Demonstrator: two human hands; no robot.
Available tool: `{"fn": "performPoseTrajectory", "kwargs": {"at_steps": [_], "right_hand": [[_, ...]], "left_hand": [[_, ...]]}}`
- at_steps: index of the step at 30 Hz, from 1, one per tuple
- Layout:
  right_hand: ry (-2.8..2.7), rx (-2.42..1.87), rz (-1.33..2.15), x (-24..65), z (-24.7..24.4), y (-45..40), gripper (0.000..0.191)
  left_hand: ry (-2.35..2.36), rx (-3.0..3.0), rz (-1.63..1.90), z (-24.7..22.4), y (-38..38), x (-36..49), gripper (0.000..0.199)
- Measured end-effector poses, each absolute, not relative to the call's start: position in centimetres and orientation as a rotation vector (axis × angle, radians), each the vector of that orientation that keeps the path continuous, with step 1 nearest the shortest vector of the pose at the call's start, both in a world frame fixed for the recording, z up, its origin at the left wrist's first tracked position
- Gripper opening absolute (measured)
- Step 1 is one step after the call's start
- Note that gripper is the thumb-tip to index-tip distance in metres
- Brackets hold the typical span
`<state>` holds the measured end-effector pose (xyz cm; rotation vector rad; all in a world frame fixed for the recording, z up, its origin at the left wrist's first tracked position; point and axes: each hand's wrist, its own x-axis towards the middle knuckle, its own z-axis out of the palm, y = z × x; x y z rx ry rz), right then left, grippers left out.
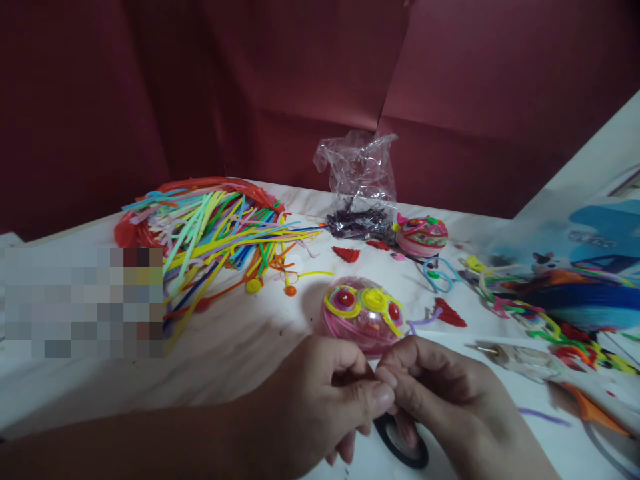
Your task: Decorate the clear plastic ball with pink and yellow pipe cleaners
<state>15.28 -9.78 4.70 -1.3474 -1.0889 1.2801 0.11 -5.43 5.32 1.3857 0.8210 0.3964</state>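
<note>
My left hand (325, 400) and my right hand (445, 393) meet at the lower middle, with the fingertips of both pinched together. Whatever lies between the fingertips is too small or hidden to make out. Just beyond them sits a clear pink ball (367, 333) decorated with yellow loops, red round pieces and a yellow coil. A purple stem (425, 320) sticks out at its right side. Beneath my hands, partly covered, is a black ring-shaped object (417, 457).
Colourful pipe cleaners (215, 233) are piled at the back left. Behind stand a clear plastic bag (360, 180) and a second decorated ball (423, 237). Red pieces (450, 312), a glue gun (525, 360), orange-handled scissors (595, 410) and coloured scraps (530, 317) lie on the right.
</note>
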Motion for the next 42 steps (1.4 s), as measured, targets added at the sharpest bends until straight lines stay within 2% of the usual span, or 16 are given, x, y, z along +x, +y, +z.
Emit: {"fn": "performPoseTrajectory", "kwargs": {"at_steps": [8,11,16,28,42], "right_hand": [[-0.98,-1.197,1.352,14.9,4.3,-9.6,0.031],[-0.975,-1.182,1.266,15.5,4.4,-9.4,0.027],[-1.1,-1.291,1.113,16.7,4.4,-9.2,0.032],[-1.171,-1.353,1.286,16.8,3.7,-8.8,0.044],[-0.988,-1.264,1.09,14.9,3.5,-9.1,0.033]], "left_hand": [[0.804,1.317,0.504,4.9,-5.4,0.5,0.018],[0.816,1.293,0.571,5.0,-5.2,0.6,0.02],[0.86,1.312,0.646,4.8,-4.8,0.4,0.024],[0.888,1.459,0.653,4.3,-4.9,1.2,0.025],[0.853,1.322,0.706,4.1,-4.6,2.1,0.026]]}}
